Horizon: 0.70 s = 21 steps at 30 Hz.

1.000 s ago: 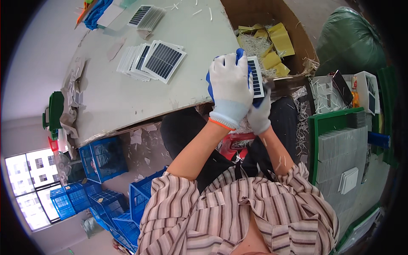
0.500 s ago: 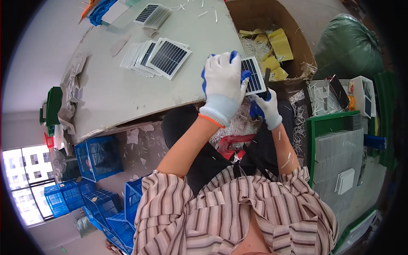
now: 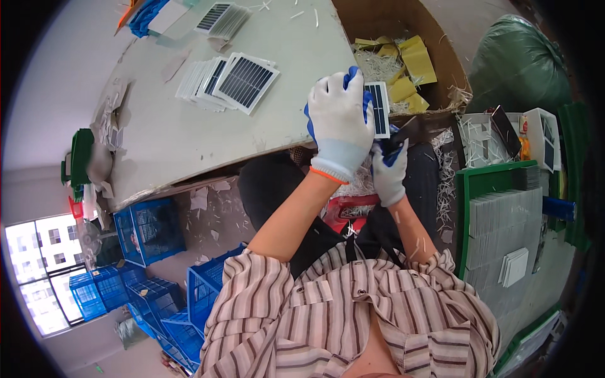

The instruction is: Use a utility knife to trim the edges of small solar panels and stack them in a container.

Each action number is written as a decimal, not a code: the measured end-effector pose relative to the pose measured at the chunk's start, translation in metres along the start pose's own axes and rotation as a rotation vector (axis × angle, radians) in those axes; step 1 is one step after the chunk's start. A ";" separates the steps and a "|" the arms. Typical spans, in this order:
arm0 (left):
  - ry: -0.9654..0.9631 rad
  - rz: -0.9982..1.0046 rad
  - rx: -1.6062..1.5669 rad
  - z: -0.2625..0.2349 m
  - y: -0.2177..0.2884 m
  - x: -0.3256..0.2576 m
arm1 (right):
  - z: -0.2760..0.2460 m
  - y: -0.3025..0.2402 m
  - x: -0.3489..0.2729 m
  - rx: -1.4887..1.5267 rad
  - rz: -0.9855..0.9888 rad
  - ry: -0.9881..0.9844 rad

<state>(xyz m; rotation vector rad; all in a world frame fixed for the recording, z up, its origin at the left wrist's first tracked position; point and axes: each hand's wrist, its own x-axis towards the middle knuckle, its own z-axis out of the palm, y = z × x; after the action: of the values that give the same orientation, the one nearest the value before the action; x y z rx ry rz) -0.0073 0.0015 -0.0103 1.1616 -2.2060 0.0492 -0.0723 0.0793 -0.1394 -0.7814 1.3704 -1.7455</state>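
Observation:
My left hand, in a white glove with a blue palm, grips a small white-edged solar panel by its left side. The panel stands out past the table edge, beside the carton. Just below it, my right hand, gloved the same way, is closed on a dark, flat-bladed tool. Motion blurs the tool, so its exact kind does not show. On the table, left of my hands, lies a fanned stack of similar panels. Farther off is a second stack of panels.
A cardboard carton with white scraps and yellow pieces stands ahead on the right. Right of me, a green-rimmed tray holds rows of thin panels. A green bag sits beyond. Blue crates are at lower left.
The tool in my right hand has tipped from upright to slanting right, and that hand has dropped slightly. My left hand and the panel have shifted a little right; the panel looks more edge-on.

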 end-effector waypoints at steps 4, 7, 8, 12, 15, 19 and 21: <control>-0.062 0.007 0.030 0.000 0.002 0.000 | 0.033 0.004 0.027 0.318 -0.227 -0.025; -0.084 0.080 -0.068 0.002 0.000 0.002 | 0.032 0.023 0.064 0.753 0.080 -0.204; -0.084 0.077 -0.061 -0.001 -0.004 0.000 | 0.035 0.010 0.066 0.722 0.227 -0.195; -0.067 0.065 -0.115 -0.002 0.000 0.005 | -0.008 0.038 0.091 0.554 0.309 -0.009; -0.053 0.036 -0.158 -0.005 -0.009 0.003 | -0.021 -0.050 0.046 -0.143 -0.220 -0.101; -0.002 0.041 -0.253 -0.029 -0.038 0.015 | -0.024 -0.104 0.046 0.166 0.216 0.021; 0.036 0.000 0.080 -0.056 -0.074 0.023 | -0.031 -0.114 0.061 0.049 0.053 -0.034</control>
<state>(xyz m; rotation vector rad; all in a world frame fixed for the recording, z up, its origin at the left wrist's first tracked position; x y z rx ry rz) 0.0680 -0.0422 0.0288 1.1943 -2.1895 0.1582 -0.1522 0.0567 -0.0353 -0.7384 1.3098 -1.7104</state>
